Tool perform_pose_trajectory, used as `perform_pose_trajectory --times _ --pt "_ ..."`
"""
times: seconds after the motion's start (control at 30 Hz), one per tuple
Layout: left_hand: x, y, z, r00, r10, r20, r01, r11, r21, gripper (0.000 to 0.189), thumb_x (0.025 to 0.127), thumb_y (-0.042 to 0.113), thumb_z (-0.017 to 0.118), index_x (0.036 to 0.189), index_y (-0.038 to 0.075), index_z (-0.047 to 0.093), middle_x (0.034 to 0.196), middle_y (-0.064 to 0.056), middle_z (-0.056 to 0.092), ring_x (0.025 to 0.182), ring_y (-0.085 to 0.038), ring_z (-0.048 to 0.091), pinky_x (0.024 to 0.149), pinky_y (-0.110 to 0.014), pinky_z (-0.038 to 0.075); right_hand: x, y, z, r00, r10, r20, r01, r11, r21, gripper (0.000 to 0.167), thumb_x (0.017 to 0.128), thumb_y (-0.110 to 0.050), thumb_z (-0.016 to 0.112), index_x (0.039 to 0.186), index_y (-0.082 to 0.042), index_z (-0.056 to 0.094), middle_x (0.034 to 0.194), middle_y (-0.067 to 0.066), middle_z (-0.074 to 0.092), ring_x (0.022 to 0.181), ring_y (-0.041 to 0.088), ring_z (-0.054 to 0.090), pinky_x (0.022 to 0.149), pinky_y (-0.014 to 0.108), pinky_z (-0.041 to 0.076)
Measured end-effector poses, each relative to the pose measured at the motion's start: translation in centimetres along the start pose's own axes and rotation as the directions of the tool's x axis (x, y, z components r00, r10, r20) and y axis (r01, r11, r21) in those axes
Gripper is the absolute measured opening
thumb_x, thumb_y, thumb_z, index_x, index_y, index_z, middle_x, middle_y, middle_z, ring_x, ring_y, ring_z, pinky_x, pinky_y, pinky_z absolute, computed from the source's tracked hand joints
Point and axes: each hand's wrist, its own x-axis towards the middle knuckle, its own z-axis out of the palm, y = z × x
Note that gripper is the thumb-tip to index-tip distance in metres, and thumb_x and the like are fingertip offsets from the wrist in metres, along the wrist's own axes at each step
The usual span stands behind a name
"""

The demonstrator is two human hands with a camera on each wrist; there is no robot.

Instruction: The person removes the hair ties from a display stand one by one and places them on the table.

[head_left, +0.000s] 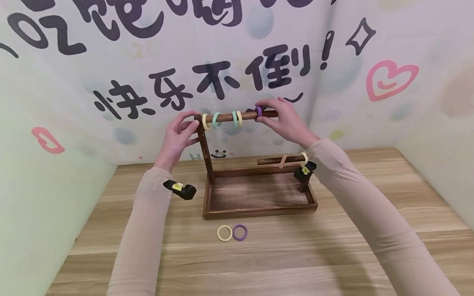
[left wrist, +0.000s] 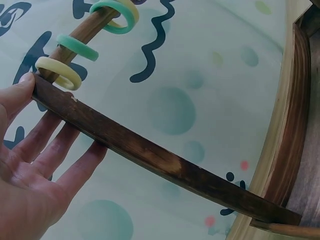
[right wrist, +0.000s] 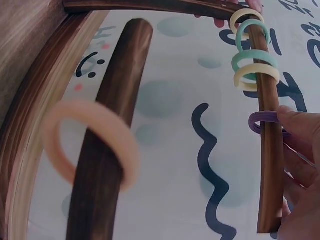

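Note:
A dark wooden rack has an upper bar (head_left: pixel 223 117) with yellow and mint green rings threaded on it. Around that bar, right of the other rings, is a purple ring (right wrist: pixel 264 118), which my right hand (head_left: pixel 285 119) pinches between thumb and fingers. My left hand (head_left: pixel 179 135) grips the top of the rack's left post (left wrist: pixel 125 145), thumb at the corner and fingers along the post. On the lower bar (head_left: pixel 267 161) hang a peach ring (right wrist: pixel 127 155) and, at its right end, a yellow ring (head_left: pixel 304 158).
The rack's shallow wooden tray (head_left: pixel 261 212) stands on the wood-grain table (head_left: pixel 244 269). In front of it lie a loose yellow ring (head_left: pixel 218 238) and a purple ring (head_left: pixel 245 236) side by side. A printed cloth wall (head_left: pixel 171 134) rises behind the table.

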Motion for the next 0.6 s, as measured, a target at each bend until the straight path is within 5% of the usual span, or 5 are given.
perform_pose_trajectory --times 0.13,0.37,0.6 --pt "0.0 -0.1 0.1 1.000 0.015 -0.013 -0.015 1.000 0.019 0.023 0.098 0.018 0.060 0.120 0.019 0.061 0.108 -0.008 0.063 0.097 -0.021 0.061 0.089 -0.047 0.051 -0.3 0.5 -0.4 1.000 0.006 -0.001 -0.006 1.000 0.013 0.035 0.086 -0.005 0.073 0.118 0.006 0.062 0.111 0.018 0.067 0.100 0.031 0.063 0.111 0.048 0.022" --pt "0.1 -0.1 0.4 0.999 0.035 -0.035 -0.034 0.999 0.036 0.026 0.098 0.017 0.059 0.123 0.010 0.058 0.105 -0.005 0.063 0.096 -0.019 0.061 0.090 -0.046 0.051 -1.2 1.0 -1.1 0.995 0.097 0.001 -0.097 0.994 0.042 0.037 0.089 -0.006 0.070 0.122 0.005 0.060 0.115 0.017 0.064 0.106 0.031 0.052 0.094 0.042 0.041" --pt "0.1 -0.1 0.4 0.997 0.038 -0.061 -0.036 0.998 0.042 0.021 0.097 0.018 0.060 0.118 0.013 0.062 0.106 -0.008 0.064 0.099 -0.020 0.062 0.092 -0.046 0.050 -2.0 1.4 -1.8 0.989 0.145 -0.011 -0.144 0.987 0.072 0.037 0.091 -0.006 0.068 0.125 0.005 0.058 0.120 0.019 0.061 0.111 0.031 0.054 0.097 0.042 0.043"
